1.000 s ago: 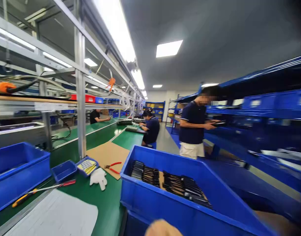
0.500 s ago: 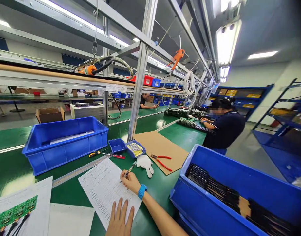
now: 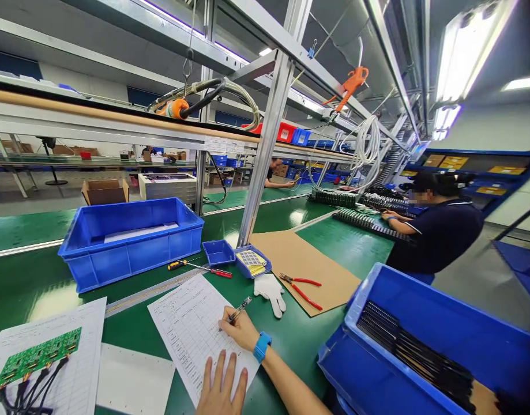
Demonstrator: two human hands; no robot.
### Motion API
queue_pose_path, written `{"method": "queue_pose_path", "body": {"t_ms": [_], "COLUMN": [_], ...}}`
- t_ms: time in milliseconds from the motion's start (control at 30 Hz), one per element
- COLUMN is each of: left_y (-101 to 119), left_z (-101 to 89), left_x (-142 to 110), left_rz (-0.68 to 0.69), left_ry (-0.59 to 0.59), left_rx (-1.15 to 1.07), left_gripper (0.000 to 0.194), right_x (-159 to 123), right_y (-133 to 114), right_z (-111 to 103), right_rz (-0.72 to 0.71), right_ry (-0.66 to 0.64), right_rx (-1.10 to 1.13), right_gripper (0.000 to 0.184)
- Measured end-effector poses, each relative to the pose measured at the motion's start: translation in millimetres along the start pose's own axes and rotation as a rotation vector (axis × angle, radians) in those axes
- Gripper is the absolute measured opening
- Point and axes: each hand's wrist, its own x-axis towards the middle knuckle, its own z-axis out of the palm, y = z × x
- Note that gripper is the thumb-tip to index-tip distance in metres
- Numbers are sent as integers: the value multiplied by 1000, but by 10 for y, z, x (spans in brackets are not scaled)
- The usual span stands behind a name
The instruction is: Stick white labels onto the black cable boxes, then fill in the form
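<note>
My right hand (image 3: 239, 329) grips a pen (image 3: 240, 308), its tip resting at the printed form (image 3: 187, 323) on the green workbench. A blue band circles my right wrist. Fingers spread, my left hand (image 3: 224, 386) lies flat on the lower part of the same sheet. Beyond the pen lies a white glove (image 3: 270, 293). Red-handled pliers (image 3: 303, 288) rest on a piece of brown cardboard (image 3: 286, 253). Two screwdrivers, a yellow-and-black one (image 3: 178, 265) and a red-handled one (image 3: 220, 272), lie past the top of the form.
A blue bin (image 3: 132, 253) stands at the left; another (image 3: 364, 340) at the right holds black parts. Small blue trays (image 3: 218, 252) sit near a metal post (image 3: 269, 132). Left are a green circuit board (image 3: 37, 357) and papers (image 3: 132, 380). A co-worker (image 3: 446, 230) works at the right.
My view has turned, so the bench scene sits differently in the picture. The pen hand stays at the form, and my left hand remains flat on it.
</note>
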Motion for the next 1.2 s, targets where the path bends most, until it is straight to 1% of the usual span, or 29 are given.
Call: {"method": "queue_pose_path", "body": {"t_ms": [67, 167, 233, 333, 433, 467, 533, 633, 700, 867, 967, 1033, 1200], "left_y": [74, 235, 329, 383, 311, 266, 166, 77, 92, 268, 334, 346, 320], "left_z": [63, 180, 237, 258, 205, 178, 128, 100, 124, 224, 230, 216, 190], "left_x": [-31, -90, -118, -131, -109, -98, -78, -70, -84, -131, -126, -110, -73], "left_rz": [-44, -191, -254, -251, -249, -221, -118, -38, -74, -183, -235, -267, -272], "left_ry": [-12, -48, -78, -100, -89, -79, -52, -14, -23, -89, -123, -136, -117], "left_rx": [-13, -60, -93, -111, -85, -70, -42, -34, -52, -104, -118, -138, -144], "left_gripper": [49, 44, 42, 43, 42, 43, 45, 49, 48, 47, 45, 44, 40], "right_x": [-2, 5, 9, 6, -2, -4, -6, -7, -7, -2, 5, 5, 0], "right_y": [4, 30, 44, 39, 8, -3, -17, -19, -14, -5, 1, 4, 5], "right_z": [-3, 1, 5, 6, 4, 4, 4, 3, 0, -6, -6, -5, -5], "right_rz": [-6, -8, -3, 7, 3, 2, 0, -3, -11, -22, -19, -14, 4], "right_ry": [-10, -21, -20, -11, -19, -21, -20, -13, -16, -25, -19, -25, -33], "right_rx": [-18, -27, -24, -10, -5, -5, -1, 0, -8, -16, -21, -14, 6], "right_gripper": [21, 21, 21, 21, 22, 22, 22, 22, 23, 23, 23, 23, 23]}}
